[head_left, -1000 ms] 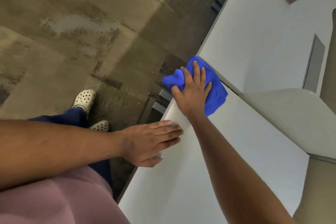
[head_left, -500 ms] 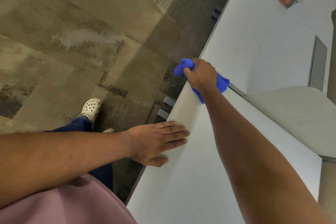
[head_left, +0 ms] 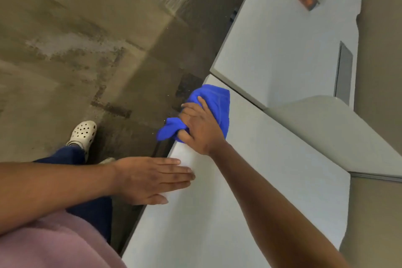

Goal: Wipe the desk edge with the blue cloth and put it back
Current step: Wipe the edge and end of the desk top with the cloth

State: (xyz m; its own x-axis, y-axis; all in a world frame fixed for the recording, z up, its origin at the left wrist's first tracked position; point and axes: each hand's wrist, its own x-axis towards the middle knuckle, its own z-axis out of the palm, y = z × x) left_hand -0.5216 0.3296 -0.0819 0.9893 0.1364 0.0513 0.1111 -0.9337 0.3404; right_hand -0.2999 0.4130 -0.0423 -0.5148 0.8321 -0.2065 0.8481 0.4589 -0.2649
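Wiping step in hand, by the look of it; putting the cloth back not yet begun. Bright blue cloth [head_left: 214,104], soft and nappy like microfibre, lying crumpled over the front edge of the smooth, matt pale-grey counter [head_left: 250,180], close to the far corner of this slab and just short of the seam with the next pale-grey slab [head_left: 282,50]. One bunched tail hanging off the edge toward the floor, the rest spread flat on top. Right hand [head_left: 199,127] pressed down on the cloth, its grip curled: thumb and fingers pinching the bunched tail at the rim, palm flat on the top. Left hand [head_left: 150,178] laid flat on the same edge, nearer the body, fingers straight and together, holding nothing, apparently bracing.

Next move probably calling for steady downward pressure and a slide along the rim, keeping the cloth folded over the lip. Smooth laminate-like surface, so likely an easy glide. Hanging tail liable to slip free if the pinch loosens. Resting place for the cloth afterwards not evident here.

Below, mottled brown-grey floor [head_left: 87,50], patchy and worn.
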